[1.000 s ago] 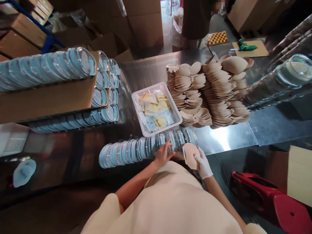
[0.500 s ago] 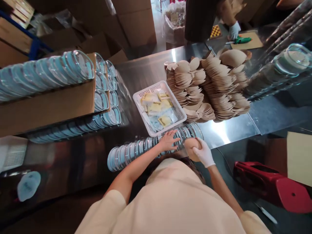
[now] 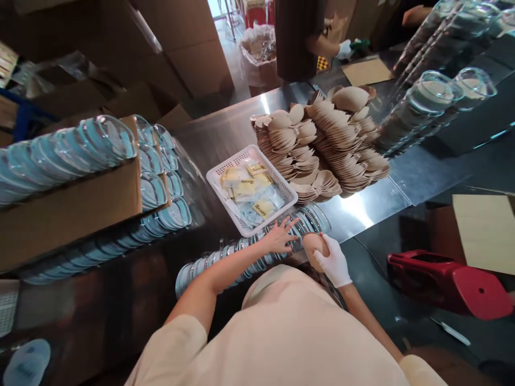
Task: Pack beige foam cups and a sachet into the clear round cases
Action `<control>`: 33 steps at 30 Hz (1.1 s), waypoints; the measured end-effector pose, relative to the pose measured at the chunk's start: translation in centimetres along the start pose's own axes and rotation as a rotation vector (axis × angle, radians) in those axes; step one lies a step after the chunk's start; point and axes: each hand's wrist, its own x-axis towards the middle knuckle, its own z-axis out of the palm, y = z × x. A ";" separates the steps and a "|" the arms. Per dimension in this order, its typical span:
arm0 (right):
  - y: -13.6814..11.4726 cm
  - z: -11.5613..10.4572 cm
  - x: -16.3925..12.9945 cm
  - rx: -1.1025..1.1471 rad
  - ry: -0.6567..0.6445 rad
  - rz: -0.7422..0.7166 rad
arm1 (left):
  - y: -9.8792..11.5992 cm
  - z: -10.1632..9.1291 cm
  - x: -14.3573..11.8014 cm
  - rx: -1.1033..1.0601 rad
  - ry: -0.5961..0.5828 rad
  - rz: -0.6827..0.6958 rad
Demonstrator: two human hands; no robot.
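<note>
My bare left hand (image 3: 280,237) has its fingers spread over a long row of nested clear plastic shells (image 3: 241,251) and touches their top edges. In my right hand (image 3: 336,264), which wears a white glove, is a beige moulded bra cup (image 3: 313,247), gripped at its right side with the thumb on its face. It is just past the right end of the shell row, near the table's front edge. A white perforated basket (image 3: 290,199) with several yellow-and-white printed packets (image 3: 263,208) stands right behind the row.
Beige bra cups (image 3: 330,145) are stacked behind the basket to the right. More clear shells fill a cardboard box (image 3: 80,214) at left and stand in tall columns (image 3: 430,102) at right. A red plastic object (image 3: 446,284) lies right. Across the table, a co-worker's gloved hand (image 3: 344,50) shows.
The view has shifted, so the basket and stacks sit further left. My right hand has turned the bra cup slightly. My left hand stays on the shell row with fingers spread.
</note>
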 end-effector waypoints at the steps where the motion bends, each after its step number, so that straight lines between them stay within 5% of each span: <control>1: 0.0 0.0 0.2 -0.040 0.006 -0.012 | 0.1 -0.1 0.1 0.003 -0.021 -0.010; 8: 0.2 0.1 -0.8 -0.300 0.049 -0.140 | 0.6 0.2 0.3 -0.002 0.014 -0.031; 15: -2.0 8.5 3.3 -0.566 -0.200 -0.199 | -0.2 1.0 0.0 -0.141 0.092 -0.045; 20: 2.4 8.6 4.1 -0.494 0.018 -0.552 | -0.4 0.8 0.1 -0.176 0.185 -0.059; 24: 5.6 7.4 4.3 -0.529 0.098 -0.631 | -0.4 0.8 0.1 -0.217 0.198 -0.042; 29: 5.7 9.7 5.7 -0.608 0.079 -0.648 | -0.5 1.1 0.1 -0.385 0.335 -0.029; 33: 6.3 8.0 5.4 -0.549 -0.081 -0.720 | -2.9 -0.1 -0.1 -0.691 0.663 -0.510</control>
